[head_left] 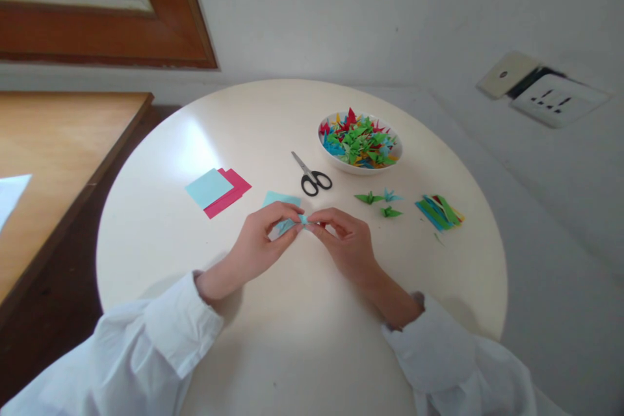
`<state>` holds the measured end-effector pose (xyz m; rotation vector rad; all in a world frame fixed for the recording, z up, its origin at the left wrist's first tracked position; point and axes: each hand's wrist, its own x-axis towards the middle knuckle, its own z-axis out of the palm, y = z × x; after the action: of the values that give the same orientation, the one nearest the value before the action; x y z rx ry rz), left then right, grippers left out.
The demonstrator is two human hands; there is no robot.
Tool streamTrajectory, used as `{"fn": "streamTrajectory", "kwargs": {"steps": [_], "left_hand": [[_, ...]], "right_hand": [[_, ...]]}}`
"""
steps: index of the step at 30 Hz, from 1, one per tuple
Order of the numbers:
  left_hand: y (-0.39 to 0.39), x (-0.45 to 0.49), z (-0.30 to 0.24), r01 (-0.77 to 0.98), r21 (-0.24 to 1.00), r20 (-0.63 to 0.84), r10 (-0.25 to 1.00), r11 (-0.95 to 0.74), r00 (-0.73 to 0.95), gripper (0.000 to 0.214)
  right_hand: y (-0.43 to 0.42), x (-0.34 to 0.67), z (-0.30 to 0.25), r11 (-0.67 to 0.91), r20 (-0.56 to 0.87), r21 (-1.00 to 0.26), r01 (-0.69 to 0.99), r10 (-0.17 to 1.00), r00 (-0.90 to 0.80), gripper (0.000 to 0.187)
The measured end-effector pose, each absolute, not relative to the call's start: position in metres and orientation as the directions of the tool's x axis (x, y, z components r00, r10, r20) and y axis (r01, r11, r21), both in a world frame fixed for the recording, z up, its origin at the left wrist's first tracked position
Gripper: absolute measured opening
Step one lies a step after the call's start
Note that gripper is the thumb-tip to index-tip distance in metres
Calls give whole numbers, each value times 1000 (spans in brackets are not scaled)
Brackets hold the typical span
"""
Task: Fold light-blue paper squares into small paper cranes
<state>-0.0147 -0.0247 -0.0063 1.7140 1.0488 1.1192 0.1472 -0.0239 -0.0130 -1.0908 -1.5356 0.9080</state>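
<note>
Between my two hands is a small piece of folded light-blue paper [304, 220], pinched from both sides above the round white table [287, 338]. My left hand [260, 237] closes thumb and forefinger on its left part. My right hand [347, 239] pinches the right end, with the fingertips of both hands nearly touching. The fingers hide much of the paper's shape. Just behind my left fingers lies a flat light-blue sheet [283, 198], partly covered. Beyond my hands rest black-handled scissors [311, 177], their blades pointing away.
A white bowl [361, 169] full of colourful paper cranes stands at the back right. Several loose cranes [369, 198] and a pile of paper strips [439, 212] lie on the right. Light-blue [209, 188] and red paper squares [240, 184] lie left. A wooden table [63, 136] stands beyond.
</note>
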Motion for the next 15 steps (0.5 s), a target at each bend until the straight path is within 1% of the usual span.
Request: {"fn": "streamTrajectory", "kwargs": {"steps": [5, 8, 15], "left_hand": [[-25, -15, -8, 230, 911, 294, 931, -341, 218, 10], [-25, -13, -7, 237, 914, 287, 937, -331, 201, 12], [-27, -10, -2, 143, 957, 232, 960, -254, 155, 12]], "right_hand": [[-25, 144, -9, 239, 232, -964, 117, 970, -72, 5], [-25, 142, -7, 187, 182, -979, 76, 981, -69, 7], [-22, 141, -8, 23, 25, -999, -40, 998, -60, 11]]}}
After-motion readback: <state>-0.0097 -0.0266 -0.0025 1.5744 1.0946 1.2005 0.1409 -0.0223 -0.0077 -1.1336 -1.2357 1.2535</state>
